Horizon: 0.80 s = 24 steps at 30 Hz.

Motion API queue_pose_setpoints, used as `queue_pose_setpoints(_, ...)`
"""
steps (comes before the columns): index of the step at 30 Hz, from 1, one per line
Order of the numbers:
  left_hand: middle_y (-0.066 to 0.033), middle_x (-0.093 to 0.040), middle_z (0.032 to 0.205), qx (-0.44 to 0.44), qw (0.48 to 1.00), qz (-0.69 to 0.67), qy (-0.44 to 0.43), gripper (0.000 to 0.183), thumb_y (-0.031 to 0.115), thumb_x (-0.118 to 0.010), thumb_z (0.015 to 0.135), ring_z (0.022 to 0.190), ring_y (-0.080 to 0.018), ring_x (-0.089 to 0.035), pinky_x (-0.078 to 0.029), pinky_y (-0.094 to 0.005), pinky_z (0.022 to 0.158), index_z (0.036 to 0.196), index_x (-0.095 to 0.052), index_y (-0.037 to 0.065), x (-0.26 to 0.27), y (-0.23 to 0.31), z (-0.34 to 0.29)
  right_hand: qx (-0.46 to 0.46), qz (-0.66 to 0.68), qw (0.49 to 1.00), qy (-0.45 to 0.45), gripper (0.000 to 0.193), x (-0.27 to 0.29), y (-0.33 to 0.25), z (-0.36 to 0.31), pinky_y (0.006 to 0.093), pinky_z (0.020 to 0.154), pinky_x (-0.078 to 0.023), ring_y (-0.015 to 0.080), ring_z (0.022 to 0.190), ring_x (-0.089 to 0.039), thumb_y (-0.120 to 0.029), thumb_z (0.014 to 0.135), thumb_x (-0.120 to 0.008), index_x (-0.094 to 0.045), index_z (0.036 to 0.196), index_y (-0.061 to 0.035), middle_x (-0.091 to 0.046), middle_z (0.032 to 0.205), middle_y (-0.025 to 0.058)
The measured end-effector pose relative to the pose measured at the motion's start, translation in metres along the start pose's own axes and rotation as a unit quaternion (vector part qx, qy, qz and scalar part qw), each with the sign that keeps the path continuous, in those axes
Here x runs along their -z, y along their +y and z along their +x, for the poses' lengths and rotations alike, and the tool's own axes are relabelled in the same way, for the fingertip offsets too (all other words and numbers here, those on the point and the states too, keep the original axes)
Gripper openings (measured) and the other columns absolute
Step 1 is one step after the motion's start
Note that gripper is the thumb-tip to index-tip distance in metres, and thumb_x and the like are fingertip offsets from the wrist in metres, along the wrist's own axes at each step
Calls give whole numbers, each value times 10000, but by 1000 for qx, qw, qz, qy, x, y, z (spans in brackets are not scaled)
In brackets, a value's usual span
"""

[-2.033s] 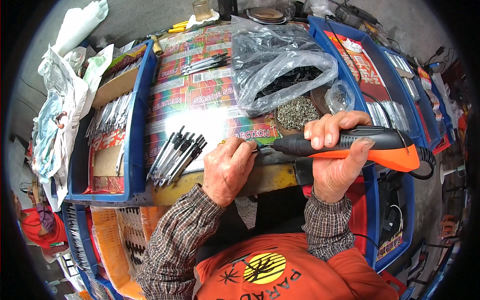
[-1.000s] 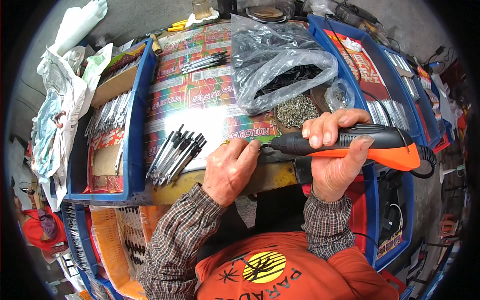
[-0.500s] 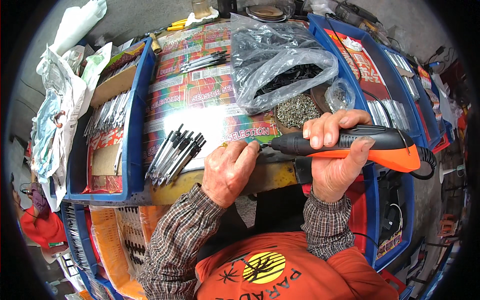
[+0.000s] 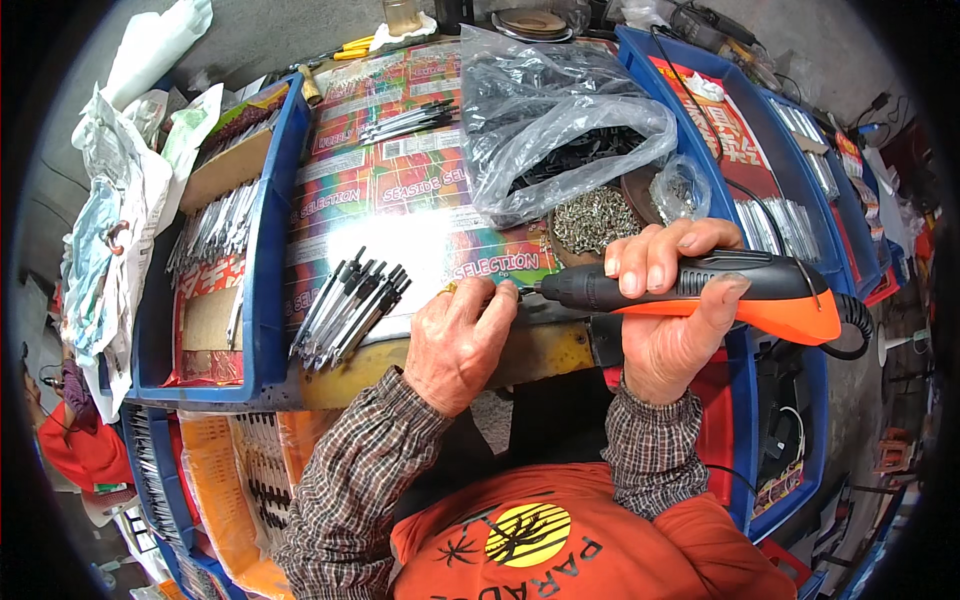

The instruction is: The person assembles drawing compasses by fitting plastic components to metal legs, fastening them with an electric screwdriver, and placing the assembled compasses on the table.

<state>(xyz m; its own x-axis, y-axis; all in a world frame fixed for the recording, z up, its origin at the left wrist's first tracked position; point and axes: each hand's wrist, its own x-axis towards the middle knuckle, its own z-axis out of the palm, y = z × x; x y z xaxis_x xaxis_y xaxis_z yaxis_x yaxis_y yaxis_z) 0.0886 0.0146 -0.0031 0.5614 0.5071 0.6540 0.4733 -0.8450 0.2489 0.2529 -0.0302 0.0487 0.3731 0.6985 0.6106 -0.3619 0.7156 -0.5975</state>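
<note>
My right hand (image 4: 680,310) is wrapped round an orange and black electric screwdriver (image 4: 740,290), which lies level with its bit pointing left. At the bit's tip, my left hand (image 4: 462,335) is closed in a pinch; what its fingers hold is mostly hidden and too small to name. Left of it lies a bundle of slim pens (image 4: 350,305) with black ends and clear or white barrels. Behind the screwdriver is a dish of small metal parts (image 4: 595,220), with an open clear plastic bag (image 4: 560,130) of black pieces beyond.
A blue bin (image 4: 268,250) of pens stands at the left, another blue bin (image 4: 640,60) at the right. More pens (image 4: 410,120) lie farther back on the printed table sheet (image 4: 340,170). An orange basket (image 4: 215,470) sits below the table edge. Another person's red sleeve (image 4: 90,450) shows far left.
The fingers of my left hand have shifted slightly at the bit's tip. My right hand and the screwdriver have stayed in place.
</note>
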Motion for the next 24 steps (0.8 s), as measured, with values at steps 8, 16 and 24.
queue_pose_setpoints(8, -90, -559, 758, 32, 999, -26, 13, 208, 13, -656, 675, 654, -240, -574, -464, -325, 573, 866, -575, 29, -2, 0, 0, -5, 4, 1000, -1, 399, 0, -1, 1, 325, 637, -424, 153, 625, -504, -394, 787, -650, -441, 922, -81, -491, 681, 38)
queue_pose_setpoints(16, -92, -558, 777, 17, 1000, -1, -4, 212, 6, -645, 672, 655, -241, -572, -460, -329, 567, 872, -580, 30, 1, 1, 1, -4, 1, 1000, -3, 406, 0, -2, 0, 322, 630, -421, 152, 620, -502, -407, 787, -647, -443, 922, -82, -486, 676, 36)
queue_pose_setpoints(24, -89, -559, 750, 2, 999, -30, 39, 217, -6, -669, 659, 640, -231, -570, -457, -318, 552, 852, -577, 29, -1, -2, 1, -3, 11, 1000, -11, 415, 0, -4, 2, 330, 633, -417, 150, 615, -498, -426, 785, -642, -443, 929, -92, -484, 675, 31)
